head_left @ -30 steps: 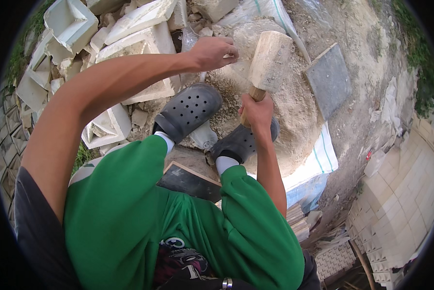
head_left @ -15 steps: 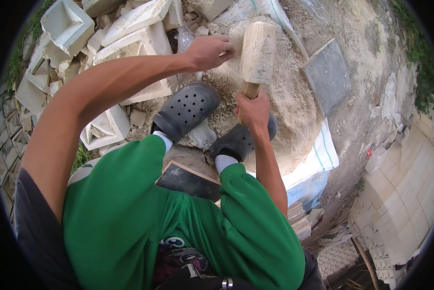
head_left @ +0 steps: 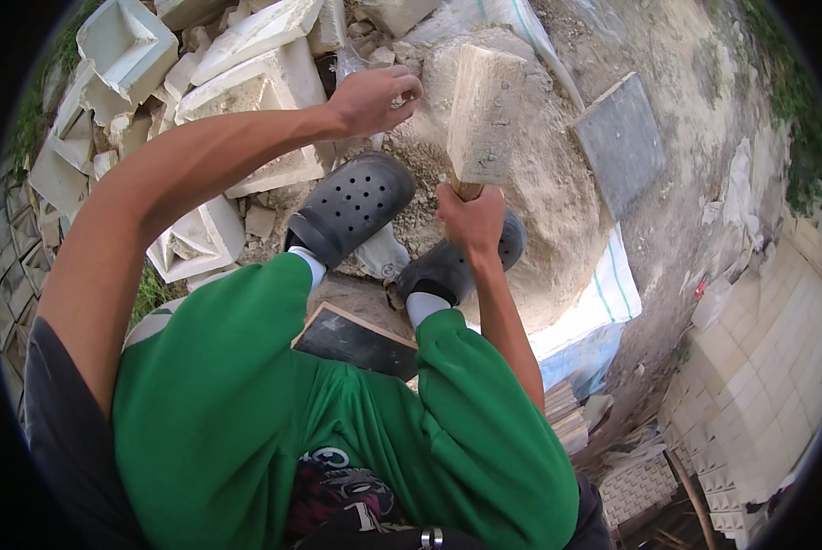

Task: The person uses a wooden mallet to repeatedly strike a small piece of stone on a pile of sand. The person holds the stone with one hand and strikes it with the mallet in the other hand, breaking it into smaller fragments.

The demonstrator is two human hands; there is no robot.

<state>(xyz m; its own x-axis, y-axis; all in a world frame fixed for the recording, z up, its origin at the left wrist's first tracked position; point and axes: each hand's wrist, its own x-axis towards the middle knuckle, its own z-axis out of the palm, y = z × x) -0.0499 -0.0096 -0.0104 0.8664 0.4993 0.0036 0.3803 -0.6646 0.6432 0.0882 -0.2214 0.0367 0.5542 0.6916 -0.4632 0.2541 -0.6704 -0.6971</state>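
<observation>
Right hand (head_left: 471,220) fisted round the handle of a wooden mallet (head_left: 484,115), head raised upright over the sandy rubble mound (head_left: 558,202). Left hand (head_left: 372,96) curled on something small at the mound's top left, can't tell what. Grey clogs (head_left: 356,206) planted just below both hands. White cast blocks (head_left: 246,87) piled left, dark slab (head_left: 620,142) lying right
</observation>
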